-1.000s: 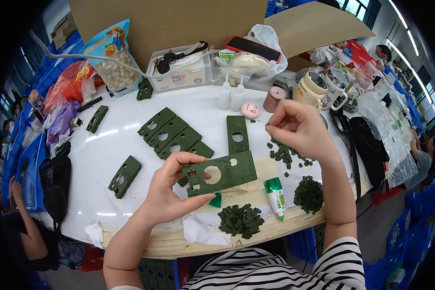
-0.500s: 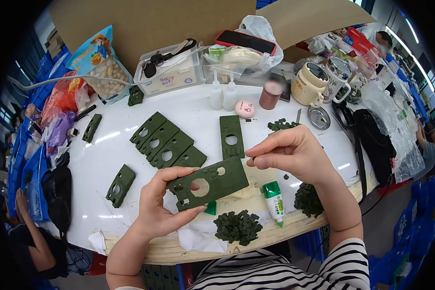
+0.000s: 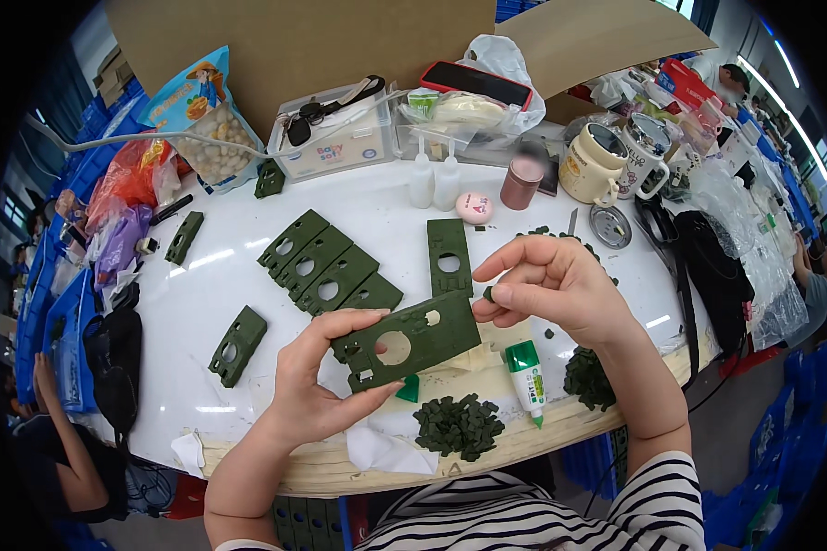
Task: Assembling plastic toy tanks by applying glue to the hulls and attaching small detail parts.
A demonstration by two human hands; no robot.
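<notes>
My left hand (image 3: pixel 326 376) grips a dark green plastic model hull plate (image 3: pixel 432 344) by its left end, thumb below and fingers above. The plate has one large round hole and a smaller square-like opening, and is held tilted above the table. Close to its right end, my right hand (image 3: pixel 551 289) pinches a small dark green part (image 3: pixel 489 294) between thumb and fingers, apart from the plate. Below lie a heap of small green pieces (image 3: pixel 458 427) and a white glue bottle with a green cap (image 3: pixel 526 381).
Several matching green plates (image 3: pixel 326 266) lie left of centre, one more plate (image 3: pixel 447 253) behind the held one. Another heap of pieces (image 3: pixel 590 378) is by my right forearm. Farther back are two squeeze bottles (image 3: pixel 421 182), a pink jar (image 3: pixel 522 182), mugs (image 3: pixel 593 165) and a plastic box (image 3: pixel 331 142).
My right hand has turned and its fingers have shifted, so the small green part now shows more clearly. The left hand still holds the plate in nearly the same pose.
</notes>
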